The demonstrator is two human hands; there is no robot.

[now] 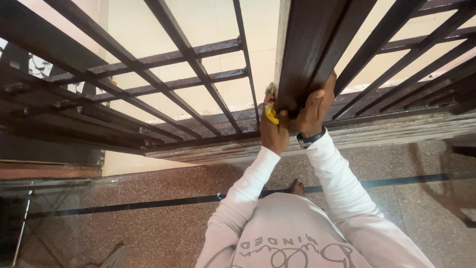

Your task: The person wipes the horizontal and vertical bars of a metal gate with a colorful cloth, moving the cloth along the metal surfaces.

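A thick dark brown post [307, 44] of a metal railing stands right in front of me. My left hand [273, 130] is closed on a small yellow tool [270, 113] and presses it against the post's left face, low down. My right hand [316, 106] wraps around the post's right side, fingers pointing up, with a black band on the wrist. Both arms wear long white sleeves. What kind of tool it is stays unclear, as my fingers cover most of it.
Dark metal railing bars [163, 79] run left and right of the post above a worn ledge [396, 133]. Below is a speckled stone floor [163, 218] with a dark stripe. One bare foot [296, 187] shows above my white shirt. A thin metal stand [22, 228] sits far left.
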